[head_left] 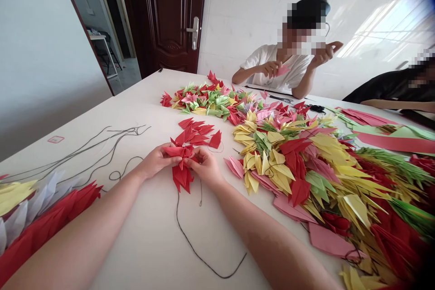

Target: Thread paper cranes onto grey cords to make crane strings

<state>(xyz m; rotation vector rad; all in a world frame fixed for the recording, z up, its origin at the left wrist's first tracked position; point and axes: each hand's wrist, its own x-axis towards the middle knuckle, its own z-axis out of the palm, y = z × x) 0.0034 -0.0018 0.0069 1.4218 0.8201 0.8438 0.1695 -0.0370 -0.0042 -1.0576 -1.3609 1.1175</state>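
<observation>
Near the middle of the head view, a red paper piece [178, 151] is held above the white surface [136, 244] by both hands. It is pinched between the narrowed fingers of the left hand [157, 162] on one side and those of the right hand [205, 167] on the other. Directly below it, a red folded cluster [182, 178] is seen, from which a black cord [197, 256] is trailed in a curve toward the near side. Beyond the hands, loose red pieces [195, 131] are laid out. To the right, a large heap of folded paper [272, 167] in yellow, pink, red and green is spread. At left, dark cords [98, 145] are strewn near a layered red row [64, 213]. Across the surface, a pink piece [282, 70] is held by a seated co-worker in white [261, 61]; at far right, a second person in dark clothing [380, 85] is partly shown.
</observation>
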